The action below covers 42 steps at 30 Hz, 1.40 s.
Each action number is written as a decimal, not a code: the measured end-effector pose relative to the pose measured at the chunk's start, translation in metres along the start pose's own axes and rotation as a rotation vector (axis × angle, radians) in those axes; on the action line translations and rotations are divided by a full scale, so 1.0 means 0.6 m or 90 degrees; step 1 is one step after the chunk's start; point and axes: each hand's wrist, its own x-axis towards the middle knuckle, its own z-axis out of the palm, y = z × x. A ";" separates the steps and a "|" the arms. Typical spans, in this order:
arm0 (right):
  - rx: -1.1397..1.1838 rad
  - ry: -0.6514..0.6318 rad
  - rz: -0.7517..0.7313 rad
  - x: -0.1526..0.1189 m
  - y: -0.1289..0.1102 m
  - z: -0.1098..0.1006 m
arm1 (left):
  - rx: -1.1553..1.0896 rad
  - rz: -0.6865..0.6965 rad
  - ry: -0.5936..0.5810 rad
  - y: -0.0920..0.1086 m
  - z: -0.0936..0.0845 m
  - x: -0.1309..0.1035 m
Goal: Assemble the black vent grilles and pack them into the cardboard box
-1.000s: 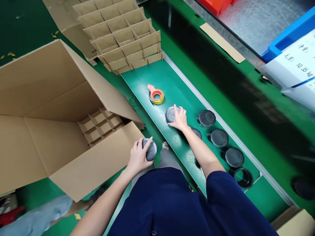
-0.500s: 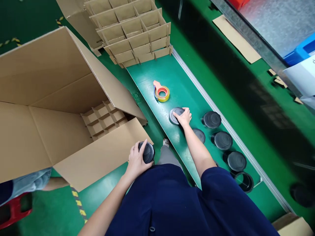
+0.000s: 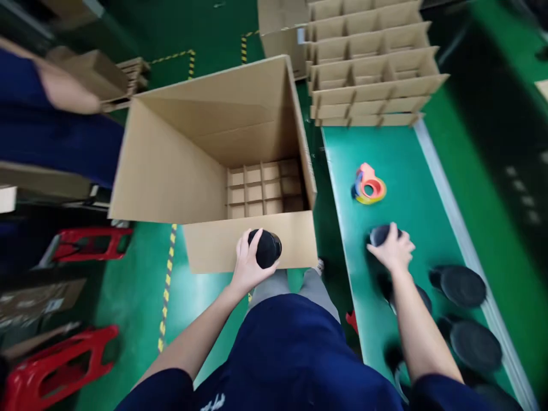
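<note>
My left hand [image 3: 252,257] is closed around a black round cylinder [image 3: 268,249], held over the front flap of an open cardboard box [image 3: 252,234]. Inside the box lies a cardboard divider grid [image 3: 262,184]; no cylinder shows in its visible cells. On the green bench [image 3: 377,148], my right hand [image 3: 394,249] grips a second black round cylinder [image 3: 381,234], blurred and partly covered by the fingers. More black cylinders [image 3: 463,286] stand near my right forearm, several in all. Ahead of the right hand is a roll of tape in an orange dispenser [image 3: 371,187].
Stacked cardboard dividers [image 3: 372,71] rest on the bench's far end. At the left are red stools [image 3: 89,242] and another person's arm [image 3: 68,88] beside the box. Yellow-black tape [image 3: 168,285] marks the green floor.
The view has swung left, bringing the box to the middle and the other person's arm into sight. My left hand and its cylinder are now over the box flap; the right hand keeps its grip.
</note>
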 end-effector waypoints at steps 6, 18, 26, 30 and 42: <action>0.219 -0.363 -0.390 -0.128 -0.111 -0.104 | 0.066 -0.202 0.086 -0.204 -0.071 0.196; -0.028 -0.125 -0.458 0.111 -0.939 0.362 | 0.035 -0.280 -0.089 -0.631 0.131 0.632; -0.178 -0.140 -0.463 0.256 -1.090 0.589 | 0.066 -0.195 -0.133 -0.758 0.249 0.686; -0.206 -0.150 -0.526 0.278 -1.067 0.640 | 0.060 -0.175 -0.150 -0.787 0.295 0.684; -0.131 -0.150 -0.526 0.275 -1.091 0.648 | 0.069 -0.244 -0.162 -0.799 0.342 0.692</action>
